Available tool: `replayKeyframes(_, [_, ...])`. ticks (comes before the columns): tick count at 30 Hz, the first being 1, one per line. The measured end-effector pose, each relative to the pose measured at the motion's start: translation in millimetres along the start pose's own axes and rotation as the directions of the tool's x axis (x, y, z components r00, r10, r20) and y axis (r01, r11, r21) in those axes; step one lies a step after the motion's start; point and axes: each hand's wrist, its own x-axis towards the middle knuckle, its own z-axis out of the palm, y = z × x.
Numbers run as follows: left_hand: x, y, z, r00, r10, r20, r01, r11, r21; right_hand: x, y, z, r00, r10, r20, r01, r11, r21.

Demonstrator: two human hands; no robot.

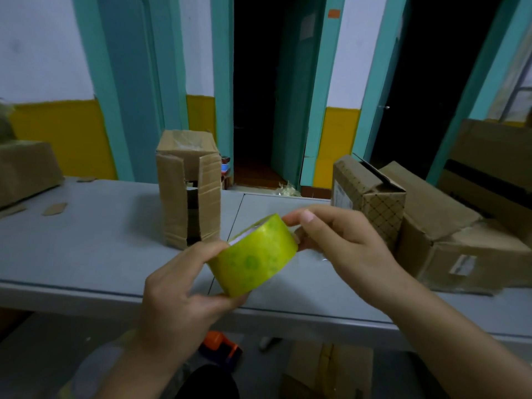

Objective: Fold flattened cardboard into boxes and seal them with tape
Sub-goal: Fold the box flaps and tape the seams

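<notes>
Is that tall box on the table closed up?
No, partly open: the tall box stands upright, with a dark gap between its two front flaps.

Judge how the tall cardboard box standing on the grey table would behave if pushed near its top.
The tall cardboard box would probably tip rather than slide: it stands narrow and high on the grey table. It is likely light, as the dark gap between its front flaps suggests a hollow inside. Its creased walls may flex.

The head-worn camera looks forward and down, close over the table (86, 249), facing a dark doorway (253, 96).
</notes>
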Motion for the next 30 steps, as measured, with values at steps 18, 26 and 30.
replayKeyframes(18, [20,43,7,0.833,-0.358,0.423,0.454,0.878,-0.152,-3,11,27,0.996,-0.081,0.024,0.08,0.807,-0.585])
replayKeyframes(26, [10,26,-7,0.777,-0.275,0.566,0.523,0.782,-0.339,-1,1,10,0.994,0.113,-0.014,-0.113,0.993,-0.017])
replayKeyframes(30, [3,15,-10,0.8,-0.264,0.54,0.55,0.682,-0.482,4,-3,-1,0.95,0.312,0.006,-0.288,0.87,0.401])
